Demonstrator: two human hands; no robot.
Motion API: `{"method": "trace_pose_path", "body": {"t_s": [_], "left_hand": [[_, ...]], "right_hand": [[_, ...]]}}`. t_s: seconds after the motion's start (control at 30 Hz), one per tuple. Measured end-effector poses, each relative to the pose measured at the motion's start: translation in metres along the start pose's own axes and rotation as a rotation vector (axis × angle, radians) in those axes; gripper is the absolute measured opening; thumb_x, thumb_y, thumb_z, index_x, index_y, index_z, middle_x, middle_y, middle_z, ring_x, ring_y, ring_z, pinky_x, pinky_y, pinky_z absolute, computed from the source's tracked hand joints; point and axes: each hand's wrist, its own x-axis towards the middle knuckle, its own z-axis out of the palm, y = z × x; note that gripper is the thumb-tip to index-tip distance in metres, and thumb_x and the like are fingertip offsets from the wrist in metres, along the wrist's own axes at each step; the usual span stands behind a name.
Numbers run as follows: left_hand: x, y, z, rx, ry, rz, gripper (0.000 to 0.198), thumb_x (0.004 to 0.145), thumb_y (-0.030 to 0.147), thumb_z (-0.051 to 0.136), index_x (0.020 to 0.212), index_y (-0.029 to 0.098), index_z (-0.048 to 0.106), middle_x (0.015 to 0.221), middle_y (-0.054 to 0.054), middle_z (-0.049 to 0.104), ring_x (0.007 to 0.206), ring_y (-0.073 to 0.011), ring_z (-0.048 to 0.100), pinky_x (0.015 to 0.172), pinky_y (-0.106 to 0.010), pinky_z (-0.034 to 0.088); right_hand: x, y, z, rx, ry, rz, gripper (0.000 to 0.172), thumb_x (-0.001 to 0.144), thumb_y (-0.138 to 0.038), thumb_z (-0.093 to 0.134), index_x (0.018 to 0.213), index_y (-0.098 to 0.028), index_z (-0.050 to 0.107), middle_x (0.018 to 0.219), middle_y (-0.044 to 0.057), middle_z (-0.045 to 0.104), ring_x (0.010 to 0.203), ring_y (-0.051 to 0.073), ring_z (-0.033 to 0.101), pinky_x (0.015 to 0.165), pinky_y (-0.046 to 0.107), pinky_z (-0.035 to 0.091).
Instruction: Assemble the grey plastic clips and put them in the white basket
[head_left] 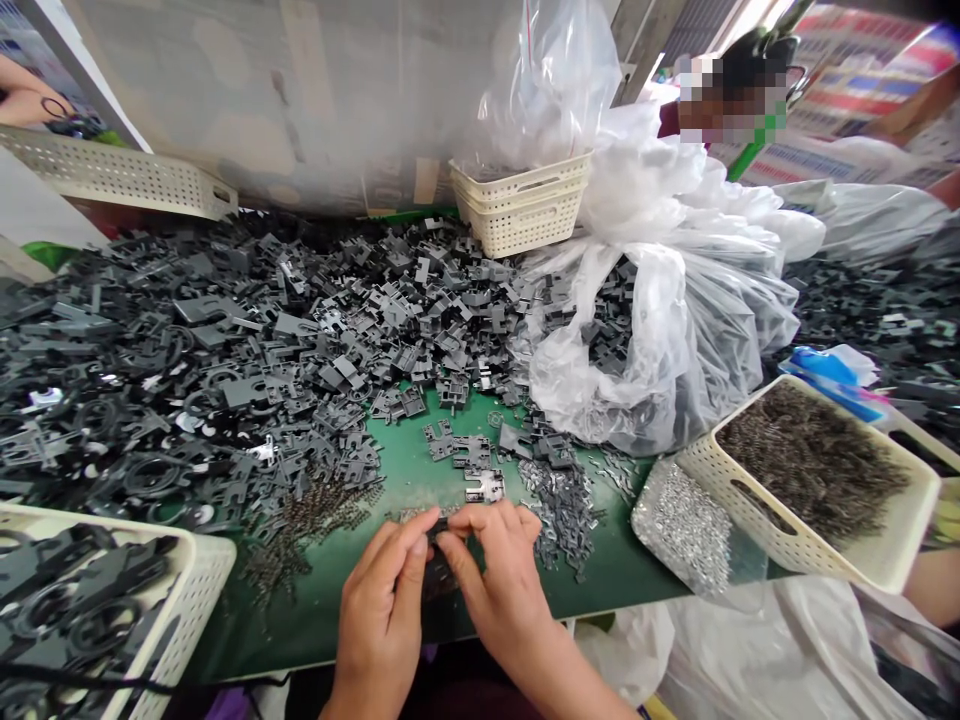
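Observation:
Near the front edge of the green table (409,455), my left hand (386,595) and my right hand (499,565) meet with fingertips and thumbs pinched together. Between them is a small dark plastic part (439,575), mostly covered by the fingers. Just beyond my right hand lie a shiny grey bracket-like piece (486,486) and a few dark plastic pieces (471,452). A heap of small metal pieces (559,505) is to the right of my hands. Small brown springs (300,520) are scattered to the left.
Dark plastic parts (262,340) cover the table's back and left. A cream basket (210,580) stands front left, stacked baskets (517,210) at the back. To the right are a plastic bag (660,330), a clear tray of metal bits (686,525) and a spring basket (926,490).

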Motion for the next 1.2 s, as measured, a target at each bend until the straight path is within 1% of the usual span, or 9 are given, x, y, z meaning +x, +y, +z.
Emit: {"method": "trace_pose_path", "body": {"t_s": [0.17,0.3,0.5,0.63,0.77,0.87,0.97,1.07,1.2], "left_hand": [[0.0,0.002,-0.001,-0.06,0.007,-0.061,0.026,0.091,0.03,0.048,0.109,0.029,0.068,0.094,-0.001,0.07,0.073,-0.0112,0.068,0.068,-0.019,0.055],[0.004,0.008,-0.001,-0.172,0.003,-0.115,0.023,0.089,0.032,0.051,0.099,0.027,0.07,0.085,0.0,0.069,0.066,-0.0105,0.066,0.064,-0.018,0.055],[0.001,0.005,-0.001,-0.388,-0.05,-0.347,0.027,0.079,0.043,0.063,0.091,0.02,0.067,0.079,-0.002,0.07,0.069,-0.0147,0.068,0.064,-0.022,0.057],[-0.009,-0.004,0.002,-0.458,-0.006,-0.429,0.028,0.077,0.044,0.067,0.085,0.018,0.061,0.068,0.001,0.067,0.063,-0.0137,0.065,0.061,-0.022,0.055],[-0.015,-0.009,0.003,-0.458,-0.032,-0.362,0.024,0.081,0.042,0.063,0.089,0.021,0.055,0.068,0.003,0.061,0.062,-0.012,0.062,0.061,-0.022,0.054],[-0.008,-0.013,-0.008,-0.258,-0.098,-0.266,0.023,0.086,0.041,0.056,0.101,0.022,0.053,0.08,0.0,0.064,0.073,-0.0153,0.064,0.068,-0.028,0.054],[0.009,-0.023,-0.028,0.229,-0.099,-0.076,0.019,0.089,0.039,0.051,0.092,0.024,0.062,0.088,-0.003,0.064,0.084,-0.0204,0.06,0.079,-0.037,0.048],[0.022,-0.037,-0.045,0.636,-0.101,0.063,0.016,0.088,0.033,0.052,0.088,0.026,0.067,0.087,-0.003,0.06,0.082,-0.0227,0.053,0.075,-0.039,0.041],[0.022,-0.046,-0.046,0.788,-0.152,0.135,0.014,0.088,0.027,0.052,0.086,0.026,0.066,0.086,-0.003,0.057,0.078,-0.021,0.051,0.069,-0.035,0.038]], "right_hand": [[-0.001,-0.002,-0.002,-0.045,0.021,-0.01,0.007,0.095,-0.02,0.05,0.089,-0.023,0.054,0.076,-0.003,0.065,0.068,0.017,0.049,0.069,0.032,0.023],[-0.002,0.0,0.0,-0.067,0.043,0.029,0.004,0.093,-0.023,0.053,0.09,-0.023,0.054,0.07,-0.003,0.062,0.069,0.018,0.048,0.07,0.033,0.023],[-0.003,0.005,0.0,-0.015,-0.009,0.049,0.012,0.095,-0.022,0.048,0.084,-0.021,0.052,0.074,-0.001,0.059,0.07,0.017,0.048,0.07,0.032,0.026],[-0.004,0.004,-0.005,0.071,-0.168,0.1,0.015,0.096,-0.025,0.045,0.083,-0.022,0.053,0.077,-0.001,0.06,0.076,0.017,0.05,0.072,0.032,0.029],[-0.005,0.006,-0.007,0.172,-0.324,0.134,0.017,0.095,-0.031,0.05,0.08,-0.023,0.055,0.077,-0.001,0.061,0.078,0.017,0.051,0.074,0.032,0.033],[-0.006,0.012,-0.008,0.187,-0.337,0.175,0.021,0.095,-0.033,0.049,0.077,-0.022,0.054,0.074,-0.001,0.061,0.078,0.018,0.051,0.074,0.032,0.035],[-0.005,0.021,-0.01,0.145,-0.283,0.189,0.02,0.093,-0.032,0.05,0.076,-0.022,0.055,0.074,-0.001,0.06,0.078,0.018,0.052,0.074,0.033,0.034],[-0.003,0.028,-0.013,0.108,-0.243,0.199,0.021,0.093,-0.031,0.05,0.075,-0.021,0.055,0.074,0.0,0.06,0.077,0.018,0.052,0.073,0.033,0.033],[-0.003,0.03,-0.013,0.068,-0.248,0.18,0.02,0.092,-0.03,0.051,0.075,-0.022,0.056,0.072,-0.001,0.061,0.076,0.018,0.052,0.072,0.033,0.033]]}}
